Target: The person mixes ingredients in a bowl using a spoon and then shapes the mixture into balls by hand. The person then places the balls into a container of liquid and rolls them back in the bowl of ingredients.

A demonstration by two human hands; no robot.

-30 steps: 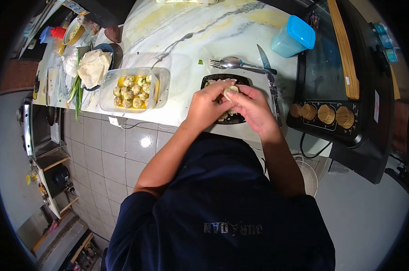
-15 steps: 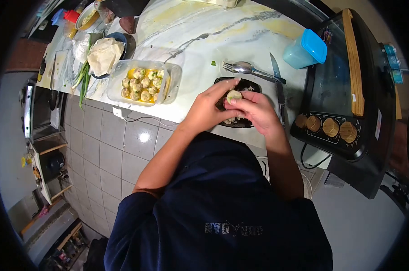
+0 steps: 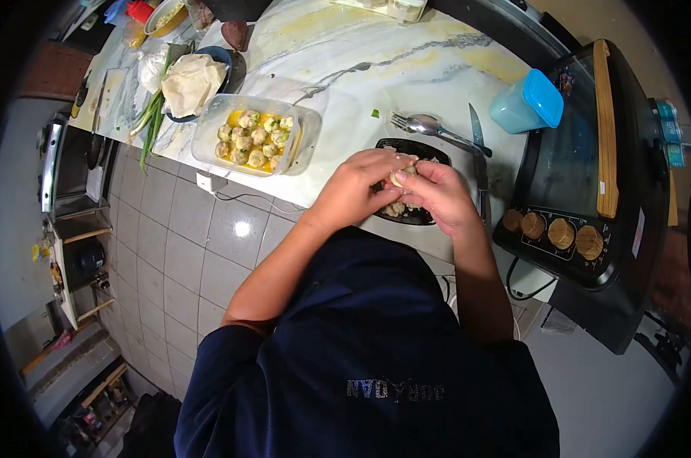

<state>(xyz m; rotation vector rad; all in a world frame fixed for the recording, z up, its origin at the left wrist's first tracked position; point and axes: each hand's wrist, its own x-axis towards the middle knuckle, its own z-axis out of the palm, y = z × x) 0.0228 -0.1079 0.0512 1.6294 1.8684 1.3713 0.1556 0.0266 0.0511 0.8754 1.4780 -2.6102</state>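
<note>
A small pale dumpling (image 3: 397,178) is pinched in my right hand (image 3: 443,200), between thumb and fingers. My left hand (image 3: 353,185) closes around its other side, fingertips touching it; parts of the dumpling are hidden by the fingers. Under both hands lies a black tray (image 3: 416,220) with bits of minced filling on it. To the left, a clear plastic container (image 3: 208,145) holds several round dumplings (image 3: 255,139) in yellow liquid.
A spoon (image 3: 422,124), a fork and a knife (image 3: 475,124) lie beyond the tray. A blue-lidded tub (image 3: 525,103) stands beside a black oven (image 3: 559,145) at right. Pale wrapper sheets (image 3: 193,85) and green onions (image 3: 151,126) are at far left.
My left fingers have come down and in around the dumpling, which was more exposed before in my right hand. The whole view has shifted slightly.
</note>
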